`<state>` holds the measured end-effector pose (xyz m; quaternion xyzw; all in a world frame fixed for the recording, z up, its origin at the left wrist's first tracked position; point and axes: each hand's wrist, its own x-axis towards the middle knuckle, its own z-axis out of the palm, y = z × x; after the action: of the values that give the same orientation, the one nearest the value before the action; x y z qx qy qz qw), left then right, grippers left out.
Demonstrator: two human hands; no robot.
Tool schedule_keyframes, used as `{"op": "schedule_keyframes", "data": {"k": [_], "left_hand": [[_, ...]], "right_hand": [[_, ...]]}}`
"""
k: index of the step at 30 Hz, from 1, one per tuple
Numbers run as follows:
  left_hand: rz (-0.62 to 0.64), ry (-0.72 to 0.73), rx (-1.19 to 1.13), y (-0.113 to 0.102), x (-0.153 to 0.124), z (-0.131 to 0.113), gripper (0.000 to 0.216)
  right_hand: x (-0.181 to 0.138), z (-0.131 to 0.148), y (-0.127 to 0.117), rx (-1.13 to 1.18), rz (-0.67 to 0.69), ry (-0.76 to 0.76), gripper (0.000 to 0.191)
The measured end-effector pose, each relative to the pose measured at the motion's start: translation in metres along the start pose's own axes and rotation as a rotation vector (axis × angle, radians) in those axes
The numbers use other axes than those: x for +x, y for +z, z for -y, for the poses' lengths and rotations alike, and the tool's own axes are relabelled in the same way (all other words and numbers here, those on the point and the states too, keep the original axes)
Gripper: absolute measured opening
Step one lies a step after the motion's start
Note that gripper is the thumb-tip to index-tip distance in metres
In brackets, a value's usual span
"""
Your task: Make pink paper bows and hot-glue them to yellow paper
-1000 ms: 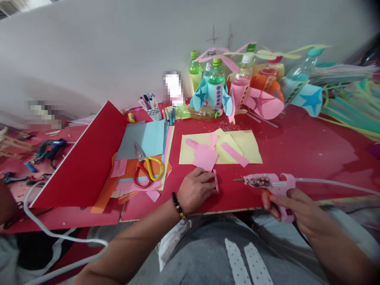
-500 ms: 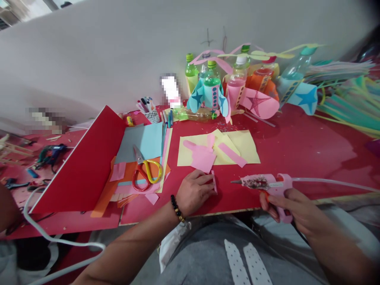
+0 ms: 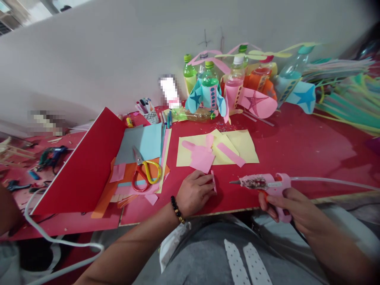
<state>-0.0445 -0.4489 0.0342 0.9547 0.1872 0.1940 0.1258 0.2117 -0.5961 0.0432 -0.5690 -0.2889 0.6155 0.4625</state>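
My right hand [image 3: 301, 208] grips a pink hot glue gun [image 3: 281, 189], its forefinger at the orange trigger. The gun's metal nozzle points left above the red table, and a clear glue stick [image 3: 329, 182] runs out of its back. My left hand [image 3: 194, 194] rests on the table with fingers bent, holding a narrow pink paper strip [image 3: 213, 183] under the fingertips. The nozzle is a short way right of this strip, apart from it. Just beyond lie cut pink paper pieces [image 3: 202, 158] on yellow paper sheets [image 3: 249, 148].
Scissors [image 3: 152, 172] lie on coloured paper at left, beside a slanting red board [image 3: 80, 174]. Decorated plastic bottles [image 3: 236, 85] stand along the wall, with a pen cup [image 3: 152, 116] left of them. Another person's arm [image 3: 8, 209] shows at far left.
The view shifts very slightly. Both hands, the glue gun and the pink strip keep essentially the same places.
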Motion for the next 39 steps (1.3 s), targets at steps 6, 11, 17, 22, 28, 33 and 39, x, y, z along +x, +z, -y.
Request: {"op": "schedule_keyframes", "data": {"k": [6,11,17,22,28,33,39], "left_hand": [[0.024,0.009,0.008,-0.002,0.0,0.0,0.022],[0.063,0.007,0.042,-0.005,0.003,-0.004,0.022],[0.08,0.013,0.053,-0.006,0.004,-0.008,0.022],[0.068,0.029,0.034,-0.003,0.004,-0.009,0.022],[0.063,0.006,0.024,-0.003,0.006,-0.012,0.021],[0.04,-0.06,0.002,-0.002,0.004,-0.015,0.017],[0.021,-0.09,-0.022,-0.002,0.003,-0.016,0.016]], "right_hand": [[0.001,0.001,-0.001,0.006,0.011,0.006,0.03],[0.001,0.001,-0.001,0.002,0.014,0.009,0.03],[0.001,0.0,0.0,-0.015,0.023,0.003,0.032],[0.0,0.003,0.002,-0.001,0.011,-0.003,0.033],[0.0,0.003,-0.002,-0.016,0.062,0.009,0.032],[0.0,0.002,0.002,0.023,0.061,-0.01,0.028],[0.005,0.006,-0.008,0.02,-0.073,0.034,0.03]]}}
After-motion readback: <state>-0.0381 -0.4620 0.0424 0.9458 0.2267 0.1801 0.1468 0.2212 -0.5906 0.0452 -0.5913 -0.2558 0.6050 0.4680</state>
